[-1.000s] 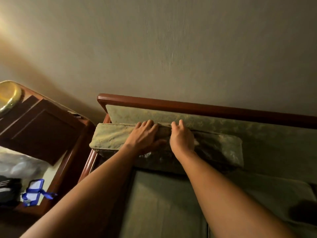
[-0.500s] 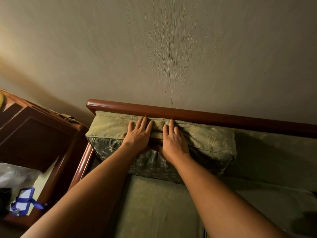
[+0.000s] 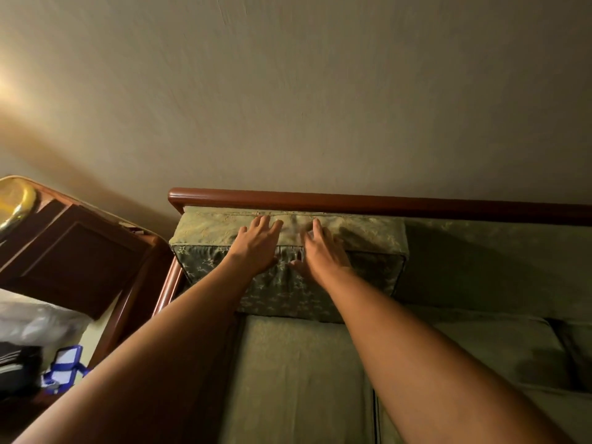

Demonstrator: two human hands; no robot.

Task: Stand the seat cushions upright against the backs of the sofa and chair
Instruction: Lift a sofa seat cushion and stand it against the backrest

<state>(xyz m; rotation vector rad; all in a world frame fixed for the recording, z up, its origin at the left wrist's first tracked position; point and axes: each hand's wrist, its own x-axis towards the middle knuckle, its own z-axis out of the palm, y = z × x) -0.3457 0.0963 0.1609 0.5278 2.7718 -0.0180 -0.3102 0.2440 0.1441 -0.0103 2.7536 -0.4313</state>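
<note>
We see a green seat cushion (image 3: 288, 248) standing upright against the sofa back, just under the wooden rail (image 3: 368, 201), at the sofa's left end. Our left hand (image 3: 258, 246) and right hand (image 3: 322, 254) lie flat, fingers spread, pressing its top edge; neither grips it.

Dim, warm light glows from the upper left; wall (image 3: 320, 91) smeared, edges bowed by wide-angle distortion.

One seat cushion (image 3: 288, 251) stood upright against the back of one sofa (image 3: 480, 251). Two hands were on it: one left hand (image 3: 256, 245), one right hand (image 3: 323, 251). One wooden side table (image 3: 77, 251) stood beside it.
</note>
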